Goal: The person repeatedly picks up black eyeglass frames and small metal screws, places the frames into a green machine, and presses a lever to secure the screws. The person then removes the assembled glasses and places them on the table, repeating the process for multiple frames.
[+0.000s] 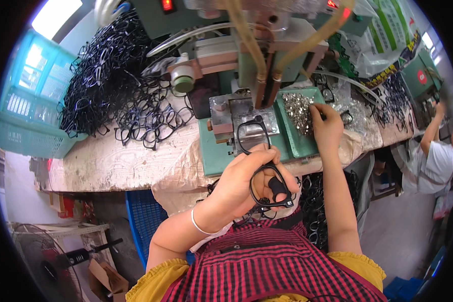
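Well, from where I stand, the wooden workbench [100, 161] stretches widest, with a heap of dark spectacles [105, 75] piled on its left part. The green-and-metal machine [216, 53] stands in the middle, over the person's work. Both arms come up from below: the left forearm [178, 234] slants inward across the front of the apron [246, 261], elbow bent out, while the right forearm [340, 201] runs nearly straight up to the bench.

The left hand [241, 178] is turned in at the wrist, its back toward the person's left, thumb and fingers curled in a grip on something black. On the other side, a shallow green tray [307, 147] lies just beside the machine. The right hand [328, 128] reaches to its right edge, bent at the wrist, with thumb and forefinger drawn together; whether a piece sits between those tips, I can't tell.

What the left hand grasps is a glasses frame [285, 203], held near the bridge and tilted, one rim rising toward the machine, the other lower, by the fingers. A white bracelet [199, 226] circles the left wrist. Smallest of all, shiny metal bits [299, 110] lie heaped in the tray.
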{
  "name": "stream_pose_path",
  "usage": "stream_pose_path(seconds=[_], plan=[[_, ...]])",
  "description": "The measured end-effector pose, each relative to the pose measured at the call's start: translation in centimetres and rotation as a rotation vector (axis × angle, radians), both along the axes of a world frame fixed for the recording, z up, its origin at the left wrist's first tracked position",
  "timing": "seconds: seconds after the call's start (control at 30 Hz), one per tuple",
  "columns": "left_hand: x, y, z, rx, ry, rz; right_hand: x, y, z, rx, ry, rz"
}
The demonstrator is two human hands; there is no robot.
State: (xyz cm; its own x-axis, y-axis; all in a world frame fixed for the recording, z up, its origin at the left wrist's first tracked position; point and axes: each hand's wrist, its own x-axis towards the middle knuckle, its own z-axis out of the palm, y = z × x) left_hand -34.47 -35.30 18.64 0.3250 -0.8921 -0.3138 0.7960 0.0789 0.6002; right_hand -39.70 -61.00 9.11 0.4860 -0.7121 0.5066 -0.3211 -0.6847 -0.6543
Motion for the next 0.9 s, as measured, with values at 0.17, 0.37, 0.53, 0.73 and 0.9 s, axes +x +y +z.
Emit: stream_pose_path(seconds=[0.17,0.37,0.53,0.73,0.9], plan=[[0.3,0.2,0.0,-0.026,0.028,-0.013,3.5,1.8,0.9,-0.177,-0.017,0.193],[0.3,4.1,-2.6,-0.106,-0.199,-0.113,4.2,2.1,-0.3,-0.377,0.329,0.198],[2.6,13.3,-4.8,0.366,-0.771,0.799,-2.7,1.0,-0.9,0.417,-0.286,0.159],[16.6,9.9,-6.5,0.74,-2.047,0.796,2.1,1.0,-2.0,0.659,-0.486,0.285],[22.4,3.9,-11.8,1.532,-1.58,0.581,2.3,1.8,-1.3,0.649,-0.345,0.372]])
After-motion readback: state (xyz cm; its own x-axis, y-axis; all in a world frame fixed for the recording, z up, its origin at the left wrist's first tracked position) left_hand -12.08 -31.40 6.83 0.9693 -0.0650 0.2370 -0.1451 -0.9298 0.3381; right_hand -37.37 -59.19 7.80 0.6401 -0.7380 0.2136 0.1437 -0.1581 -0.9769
